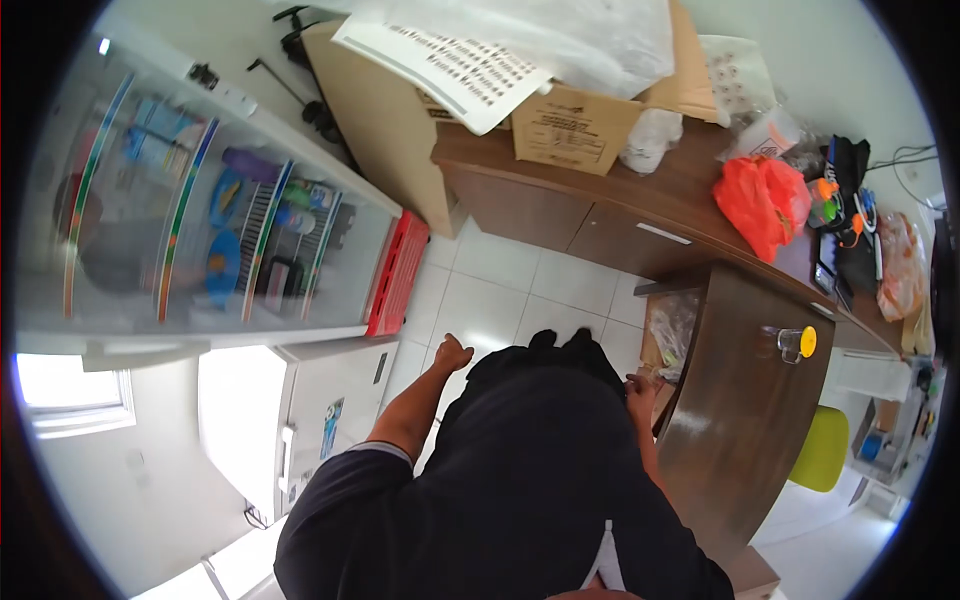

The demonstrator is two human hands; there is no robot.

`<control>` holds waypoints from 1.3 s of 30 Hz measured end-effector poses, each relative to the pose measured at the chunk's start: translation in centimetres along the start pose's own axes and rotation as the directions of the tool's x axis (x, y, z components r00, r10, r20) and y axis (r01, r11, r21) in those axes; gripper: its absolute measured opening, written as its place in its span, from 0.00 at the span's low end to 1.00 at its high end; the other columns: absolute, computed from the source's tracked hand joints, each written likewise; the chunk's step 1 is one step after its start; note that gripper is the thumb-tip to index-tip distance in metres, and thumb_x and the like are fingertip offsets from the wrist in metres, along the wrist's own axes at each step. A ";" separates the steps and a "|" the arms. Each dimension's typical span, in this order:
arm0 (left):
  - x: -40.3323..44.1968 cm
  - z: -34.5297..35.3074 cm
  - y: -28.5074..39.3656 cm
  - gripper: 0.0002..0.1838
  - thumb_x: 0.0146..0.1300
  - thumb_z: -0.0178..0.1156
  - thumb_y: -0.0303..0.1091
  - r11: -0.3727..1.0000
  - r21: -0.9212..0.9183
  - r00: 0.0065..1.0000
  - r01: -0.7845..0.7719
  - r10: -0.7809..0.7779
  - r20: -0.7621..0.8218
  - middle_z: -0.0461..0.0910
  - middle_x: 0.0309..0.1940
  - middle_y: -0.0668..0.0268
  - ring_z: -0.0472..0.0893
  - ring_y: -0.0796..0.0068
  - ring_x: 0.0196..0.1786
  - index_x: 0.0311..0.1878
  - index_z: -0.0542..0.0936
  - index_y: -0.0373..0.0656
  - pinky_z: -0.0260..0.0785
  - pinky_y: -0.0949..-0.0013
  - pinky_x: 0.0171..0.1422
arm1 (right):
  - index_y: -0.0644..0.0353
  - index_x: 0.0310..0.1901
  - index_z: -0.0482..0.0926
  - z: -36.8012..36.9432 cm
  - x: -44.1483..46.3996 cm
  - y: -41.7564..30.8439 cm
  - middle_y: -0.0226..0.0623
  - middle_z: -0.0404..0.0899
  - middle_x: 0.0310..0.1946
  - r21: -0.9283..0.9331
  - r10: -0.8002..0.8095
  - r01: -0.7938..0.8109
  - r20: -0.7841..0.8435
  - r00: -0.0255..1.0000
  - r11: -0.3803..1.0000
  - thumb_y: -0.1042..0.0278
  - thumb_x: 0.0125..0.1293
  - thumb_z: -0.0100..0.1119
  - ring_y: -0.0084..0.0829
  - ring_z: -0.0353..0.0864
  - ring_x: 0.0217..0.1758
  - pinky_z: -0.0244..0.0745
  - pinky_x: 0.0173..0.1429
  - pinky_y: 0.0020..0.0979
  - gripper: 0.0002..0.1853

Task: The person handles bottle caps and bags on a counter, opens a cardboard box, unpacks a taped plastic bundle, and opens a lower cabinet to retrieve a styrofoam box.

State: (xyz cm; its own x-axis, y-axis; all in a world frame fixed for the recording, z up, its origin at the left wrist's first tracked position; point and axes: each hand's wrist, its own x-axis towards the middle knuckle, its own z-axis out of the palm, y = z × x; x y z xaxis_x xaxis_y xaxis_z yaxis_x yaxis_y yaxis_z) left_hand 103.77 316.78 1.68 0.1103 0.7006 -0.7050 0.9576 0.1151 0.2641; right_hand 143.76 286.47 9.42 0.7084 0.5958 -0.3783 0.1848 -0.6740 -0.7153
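My left hand (453, 354) hangs out beside my body over the tiled floor, its fingers curled in. I see nothing in it. The lower end of the glass-door fridge (385, 275), with its red base panel, is the nearest thing to it. Close by my right side hangs my right hand (640, 388), next to the brown desk (735, 400). Its fingers look loosely curled, partly hidden against my dark clothes, and no object shows in them. A clear plastic bag (672, 325) lies under the desk beside this hand.
A white cabinet-like appliance (335, 420) stands at left. Ahead, a brown cabinet (520, 205) bears a cardboard box (575, 130), printed sheet (450, 65) and red plastic bag (765, 205). A yellow-lidded jar (795, 345) is on the desk; a green chair (820, 450) stands beyond.
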 end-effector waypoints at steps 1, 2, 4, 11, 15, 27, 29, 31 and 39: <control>-1.1 -0.6 0.2 0.46 0.60 0.64 0.56 1.000 0.009 0.999 0.023 -0.023 0.022 0.79 0.58 0.30 0.80 0.38 0.65 0.64 0.66 0.18 0.74 0.50 0.71 | 0.62 0.50 0.88 0.6 -0.9 1.0 0.45 0.89 0.35 0.011 0.038 -0.038 0.010 0.999 0.999 0.72 0.66 0.63 0.33 0.90 0.38 0.82 0.45 0.35 0.12; -1.6 -0.8 0.2 0.45 0.61 0.64 0.57 0.999 0.022 0.998 0.038 -0.039 0.044 0.79 0.59 0.31 0.80 0.40 0.66 0.63 0.68 0.18 0.73 0.50 0.71 | 0.63 0.49 0.89 1.1 -1.8 2.3 0.45 0.89 0.35 0.024 0.077 -0.077 0.012 0.997 0.997 0.72 0.66 0.63 0.33 0.90 0.38 0.82 0.45 0.34 0.12; -1.2 0.1 -0.4 0.40 0.62 0.63 0.53 0.999 0.013 0.998 -0.049 0.048 0.040 0.79 0.59 0.35 0.80 0.39 0.65 0.62 0.70 0.23 0.73 0.50 0.71 | 0.64 0.46 0.89 2.8 -3.4 6.7 0.42 0.89 0.33 0.022 0.136 -0.138 0.059 0.989 0.990 0.71 0.66 0.63 0.33 0.88 0.35 0.82 0.43 0.34 0.11; -1.7 4.4 1.1 0.32 0.67 0.60 0.41 0.892 -0.017 0.893 -0.451 0.450 -0.021 0.85 0.47 0.39 0.86 0.38 0.54 0.60 0.59 0.24 0.79 0.46 0.61 | 0.66 0.50 0.85 1.2 -11.6 5.6 0.43 0.87 0.33 0.143 0.245 -0.255 0.087 0.966 0.956 0.67 0.73 0.62 0.33 0.87 0.32 0.83 0.38 0.34 0.12; -5.6 4.8 4.5 0.34 0.69 0.58 0.41 0.914 0.008 0.913 -0.406 0.406 0.026 0.84 0.43 0.31 0.86 0.35 0.52 0.62 0.54 0.23 0.79 0.44 0.60 | 0.67 0.54 0.81 1.9 -16.2 8.6 0.41 0.85 0.32 0.417 0.363 -0.354 0.062 0.930 0.837 0.66 0.76 0.60 0.31 0.87 0.31 0.83 0.34 0.29 0.14; -15.2 11.9 1.6 0.29 0.68 0.62 0.38 0.868 -0.038 0.864 -0.494 0.496 0.085 0.83 0.60 0.45 0.81 0.43 0.65 0.62 0.60 0.32 0.73 0.48 0.71 | 0.70 0.46 0.88 7.9 -36.2 26.2 0.43 0.88 0.30 0.007 0.308 -0.308 -0.064 0.949 0.951 0.60 0.70 0.66 0.32 0.87 0.31 0.81 0.37 0.35 0.17; -15.2 12.7 -0.6 0.30 0.68 0.62 0.39 0.866 0.043 0.863 -0.498 0.490 0.123 0.83 0.59 0.45 0.81 0.42 0.65 0.62 0.60 0.32 0.73 0.47 0.71 | 0.70 0.46 0.88 8.0 -36.9 25.5 0.43 0.88 0.30 0.017 0.348 -0.348 -0.041 0.937 0.938 0.60 0.69 0.66 0.32 0.87 0.31 0.81 0.38 0.35 0.17; -15.5 12.1 -3.4 0.30 0.68 0.61 0.39 0.858 0.000 0.851 -0.514 0.511 0.123 0.83 0.57 0.43 0.81 0.41 0.64 0.62 0.59 0.31 0.73 0.46 0.70 | 0.70 0.46 0.88 8.1 -37.2 25.0 0.42 0.88 0.30 0.022 0.365 -0.364 -0.023 0.931 0.931 0.60 0.69 0.66 0.32 0.87 0.31 0.81 0.38 0.35 0.17; -15.0 7.7 -11.3 0.28 0.68 0.57 0.38 0.942 -0.021 0.940 -0.336 0.337 0.053 0.81 0.51 0.30 0.82 0.31 0.58 0.60 0.56 0.32 0.74 0.40 0.65 | 0.69 0.45 0.88 9.9 -34.7 25.8 0.41 0.88 0.29 0.056 0.272 -0.270 -0.037 0.962 0.961 0.62 0.69 0.65 0.32 0.87 0.31 0.81 0.38 0.35 0.16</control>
State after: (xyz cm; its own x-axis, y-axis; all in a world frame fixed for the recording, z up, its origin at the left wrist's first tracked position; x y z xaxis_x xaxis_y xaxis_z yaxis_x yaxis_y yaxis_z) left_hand 93.38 299.53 4.19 0.4402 0.6597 -0.6092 0.8593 -0.1125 0.4990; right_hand 117.24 252.76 -1.68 0.7570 0.3731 -0.5365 -0.0519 -0.7841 -0.6185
